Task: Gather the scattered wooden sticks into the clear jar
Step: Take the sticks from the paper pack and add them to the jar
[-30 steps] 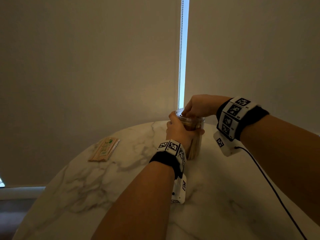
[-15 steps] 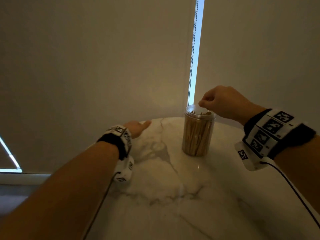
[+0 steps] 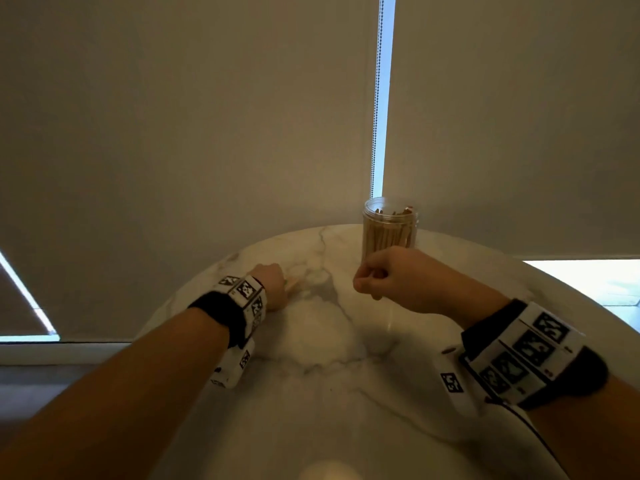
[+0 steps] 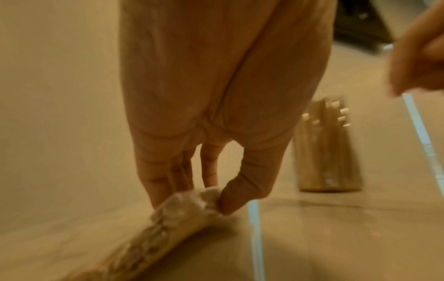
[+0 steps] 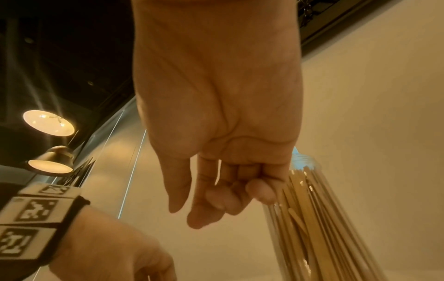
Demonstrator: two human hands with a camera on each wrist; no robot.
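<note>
A clear jar (image 3: 389,230) packed with upright wooden sticks stands at the far edge of the marble table (image 3: 346,393); it also shows in the wrist views as the jar (image 4: 329,152) and the jar (image 5: 312,218). A plastic-wrapped bundle of sticks (image 4: 156,232) lies on the table to its left. My left hand (image 4: 194,197) pinches the bundle's near end between thumb and fingers; in the head view my left hand (image 3: 277,289) hides most of it. My right hand (image 3: 363,278) hovers in front of the jar, fingers curled and holding nothing, as the right hand (image 5: 216,205) shows.
Grey roller blinds (image 3: 207,133) hang right behind the table, with a bead chain (image 3: 377,98) above the jar. The round table's rim (image 3: 180,299) curves close to my left wrist. A cable (image 3: 540,441) trails from my right wristband.
My left hand let go of the jar, swung left and now pinches the stick bundle. My right hand left the jar's mouth and dropped in front of the jar, curled.
</note>
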